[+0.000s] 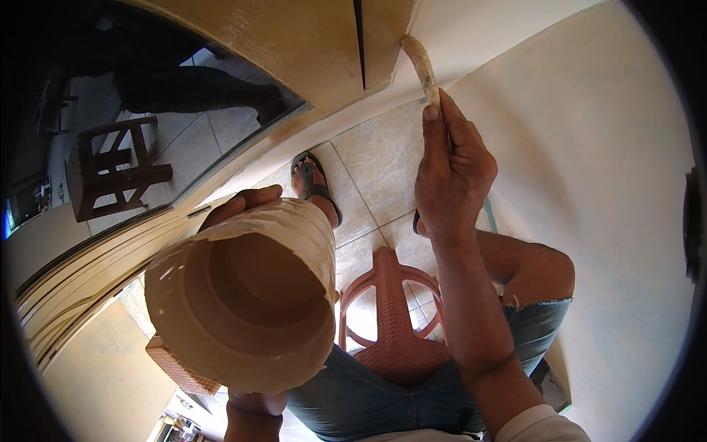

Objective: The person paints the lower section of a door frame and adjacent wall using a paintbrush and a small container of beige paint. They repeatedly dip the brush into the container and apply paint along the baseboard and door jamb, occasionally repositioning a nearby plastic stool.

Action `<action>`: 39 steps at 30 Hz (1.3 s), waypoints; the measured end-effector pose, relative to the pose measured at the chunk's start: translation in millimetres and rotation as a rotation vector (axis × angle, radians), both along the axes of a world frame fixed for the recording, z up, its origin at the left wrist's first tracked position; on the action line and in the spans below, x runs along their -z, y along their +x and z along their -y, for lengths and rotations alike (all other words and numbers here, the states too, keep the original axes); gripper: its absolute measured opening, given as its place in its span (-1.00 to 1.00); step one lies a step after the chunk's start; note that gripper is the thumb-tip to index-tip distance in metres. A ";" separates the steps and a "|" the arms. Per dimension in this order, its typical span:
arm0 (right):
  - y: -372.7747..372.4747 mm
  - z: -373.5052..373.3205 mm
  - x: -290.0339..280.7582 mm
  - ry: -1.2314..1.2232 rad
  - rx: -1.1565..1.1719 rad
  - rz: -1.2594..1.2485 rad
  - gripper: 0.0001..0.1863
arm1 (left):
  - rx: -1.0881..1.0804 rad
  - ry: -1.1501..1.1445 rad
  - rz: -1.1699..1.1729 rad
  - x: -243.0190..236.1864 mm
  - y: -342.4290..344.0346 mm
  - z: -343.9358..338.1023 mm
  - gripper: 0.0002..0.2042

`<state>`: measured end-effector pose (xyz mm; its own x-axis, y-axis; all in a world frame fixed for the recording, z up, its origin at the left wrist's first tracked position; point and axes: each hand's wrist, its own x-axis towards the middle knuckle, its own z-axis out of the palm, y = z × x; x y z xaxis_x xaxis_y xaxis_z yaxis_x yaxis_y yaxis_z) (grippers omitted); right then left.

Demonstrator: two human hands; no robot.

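Note:
In my left hand (247, 203) is a cream plastic bucket (243, 309), tilted so its open mouth faces me. The fingers wrap over its far side, and the rest of the hand is hidden behind it. Dried cream paint coats the outside; inside, the bottom looks pale and shadowed. My right hand (455, 166) pinches the handle of a paint-crusted paintbrush (421, 65), seen edge-on. Its bristle tip bends against the edge of a brown wooden frame (384, 44), where that meets the white wall.
A reddish-brown plastic stool (387, 317) is between my legs. My sandalled foot (315, 184) rests on the tiled floor (361, 177). Dark glossy glass (184, 125) at the left reflects a stool. A pale wall (604, 206) rises close on the right.

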<state>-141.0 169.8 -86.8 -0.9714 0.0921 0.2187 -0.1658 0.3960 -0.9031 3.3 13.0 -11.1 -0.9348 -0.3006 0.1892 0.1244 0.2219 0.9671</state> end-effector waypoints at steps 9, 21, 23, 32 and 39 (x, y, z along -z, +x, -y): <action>0.3 0.0 1.0 -0.055 0.014 -0.029 -0.71 | 0.053 0.053 -0.041 10.5 0.8 11.0 0.13; 1.4 2.8 -17.2 -0.071 -0.004 0.004 -0.71 | 0.025 -0.011 -0.065 20.4 3.6 18.6 0.15; 0.4 5.2 -14.9 -0.078 0.020 -0.045 -0.72 | 0.009 -0.004 -0.073 18.6 1.3 11.4 0.14; 2.4 3.7 -27.6 -0.112 0.007 -0.036 -0.71 | 0.088 -0.049 -0.097 12.1 -2.5 11.7 0.14; 2.3 5.1 -39.1 -0.155 0.021 -0.046 -0.72 | 0.075 -0.082 -0.104 16.9 0.2 11.6 0.15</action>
